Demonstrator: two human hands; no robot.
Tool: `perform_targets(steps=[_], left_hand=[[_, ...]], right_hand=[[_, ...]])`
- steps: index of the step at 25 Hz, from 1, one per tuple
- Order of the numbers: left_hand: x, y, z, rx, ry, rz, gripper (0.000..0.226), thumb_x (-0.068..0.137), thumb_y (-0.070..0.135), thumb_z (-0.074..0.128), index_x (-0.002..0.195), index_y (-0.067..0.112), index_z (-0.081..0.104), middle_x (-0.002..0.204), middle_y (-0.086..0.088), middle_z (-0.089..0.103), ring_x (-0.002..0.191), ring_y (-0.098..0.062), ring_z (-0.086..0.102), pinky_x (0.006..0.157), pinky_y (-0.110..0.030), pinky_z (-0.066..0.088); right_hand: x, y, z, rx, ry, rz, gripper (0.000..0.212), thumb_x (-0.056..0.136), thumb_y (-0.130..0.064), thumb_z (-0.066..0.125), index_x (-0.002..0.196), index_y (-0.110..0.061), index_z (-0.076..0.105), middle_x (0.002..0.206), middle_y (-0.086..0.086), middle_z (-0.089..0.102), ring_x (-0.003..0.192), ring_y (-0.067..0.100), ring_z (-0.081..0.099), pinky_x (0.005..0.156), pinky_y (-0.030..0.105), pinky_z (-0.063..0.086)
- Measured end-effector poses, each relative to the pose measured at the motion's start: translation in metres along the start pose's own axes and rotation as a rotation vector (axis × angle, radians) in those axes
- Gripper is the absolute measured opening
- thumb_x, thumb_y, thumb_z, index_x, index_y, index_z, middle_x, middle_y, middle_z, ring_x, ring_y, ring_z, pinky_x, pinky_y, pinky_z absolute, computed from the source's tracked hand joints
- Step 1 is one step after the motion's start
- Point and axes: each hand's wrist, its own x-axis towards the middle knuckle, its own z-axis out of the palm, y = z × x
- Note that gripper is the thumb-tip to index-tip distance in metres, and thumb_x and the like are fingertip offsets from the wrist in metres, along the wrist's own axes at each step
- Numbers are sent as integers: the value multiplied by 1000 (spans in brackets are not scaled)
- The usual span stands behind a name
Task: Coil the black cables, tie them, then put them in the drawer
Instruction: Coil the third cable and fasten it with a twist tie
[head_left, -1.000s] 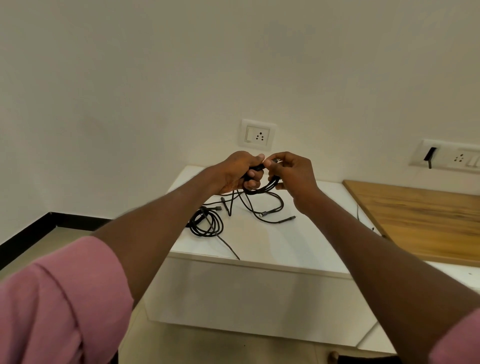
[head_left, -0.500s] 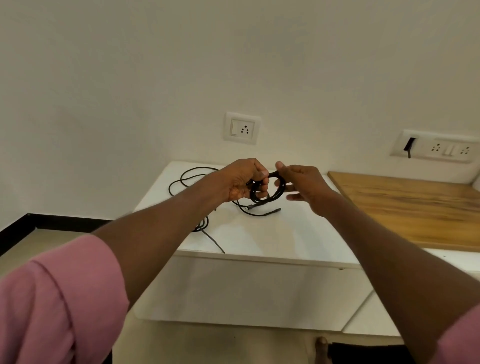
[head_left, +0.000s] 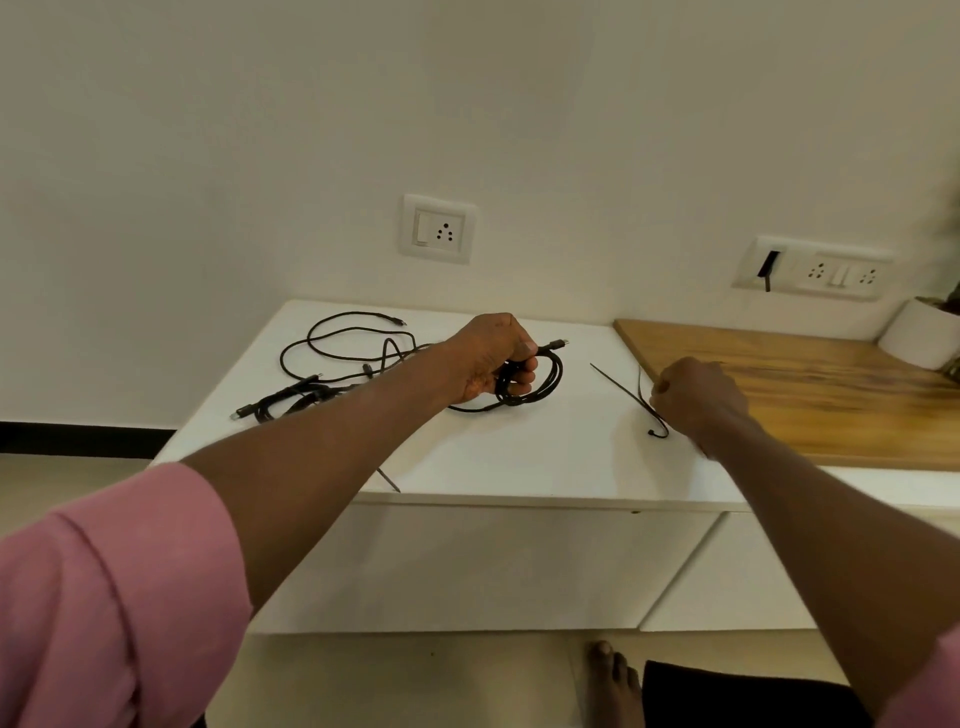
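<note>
On the white counter (head_left: 519, 457), the left hand (head_left: 488, 358) has its fingers curled round a coiled black cable (head_left: 540, 379), gripping the loops just above the surface; one connector end of that coil pokes out past the knuckles toward the right. Behind and to the left of that forearm, loose black cables (head_left: 332, 358) lie uncoiled on the counter in wide loops, with a denser tangle near the front left edge. Well to the right, the right hand (head_left: 696, 395) has its fingers curled in at the near end of a thin black cable tie (head_left: 623, 389), which lies flat and slants away toward the wall; whether the grip has actually closed on it I cannot tell, since the hand is blurred. A wooden board (head_left: 831, 395) covers the counter just beyond that hand, with a white pot (head_left: 914, 332) at its far right. Two wall sockets (head_left: 437, 228) sit above. White drawer fronts (head_left: 467, 566) below the counter are closed.
</note>
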Motion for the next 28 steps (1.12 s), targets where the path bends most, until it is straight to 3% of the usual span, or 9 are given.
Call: perform_targets(steps=[4, 7, 12, 16, 20, 23, 26, 28], left_hand=[[2, -3, 5, 26, -5, 4, 13, 99, -3, 55, 90, 6, 58, 80, -16, 65, 69, -28, 63, 80, -46, 58], [1, -6, 4, 43, 2, 3, 13, 99, -4, 55, 90, 6, 58, 79, -16, 66, 68, -28, 63, 77, -45, 58], [-2, -5, -3, 21, 23, 14, 13, 98, -4, 55, 91, 6, 57, 78, -16, 66, 66, -27, 63, 77, -44, 57], [-5, -3, -9, 18, 29, 19, 13, 99, -4, 55, 92, 6, 57, 78, -15, 66, 66, -27, 63, 81, -45, 58], [-7, 0, -19, 4, 56, 37, 13, 100, -4, 54, 92, 6, 58, 80, -16, 65, 69, -27, 64, 78, -43, 60], [-8, 1, -23, 1, 71, 39, 13, 100, -3, 53, 92, 6, 58, 80, -16, 66, 68, -26, 64, 71, -38, 60], [-10, 2, -27, 9, 79, 39, 12, 100, -3, 53, 93, 6, 58, 80, -16, 65, 68, -26, 64, 67, -36, 59], [-10, 2, -30, 13, 82, 44, 11, 100, -3, 54, 95, 5, 58, 80, -16, 65, 69, -27, 64, 70, -38, 59]], right_hand=[[5, -6, 3, 27, -4, -78, 24, 91, -14, 61, 106, -22, 79, 115, 6, 73, 107, 35, 66, 81, 35, 51], [10, -18, 12, -6, -30, -127, 21, 90, -11, 59, 96, -16, 78, 104, 8, 74, 94, 33, 66, 76, 35, 54], [3, -45, 20, -149, -37, -165, 3, 89, -14, 63, 89, -12, 66, 100, 11, 68, 97, 34, 64, 74, 36, 51], [-4, -59, 20, -226, -49, -215, 6, 88, -11, 59, 86, -12, 53, 91, 9, 59, 89, 32, 58, 72, 35, 49], [-7, -66, 22, -262, -82, -313, 14, 92, -24, 60, 94, -9, 58, 93, 6, 59, 86, 28, 56, 69, 33, 42], [-6, -69, 25, -188, -66, -339, 8, 92, -15, 60, 96, -9, 64, 94, 10, 64, 82, 30, 61, 66, 33, 48], [-8, -74, 25, -258, -45, -353, 4, 90, -11, 57, 86, -10, 59, 82, 7, 55, 70, 27, 55, 61, 31, 43], [-9, -78, 27, -280, -76, -336, 12, 90, -13, 57, 79, -11, 52, 79, 6, 53, 66, 24, 51, 60, 30, 39]])
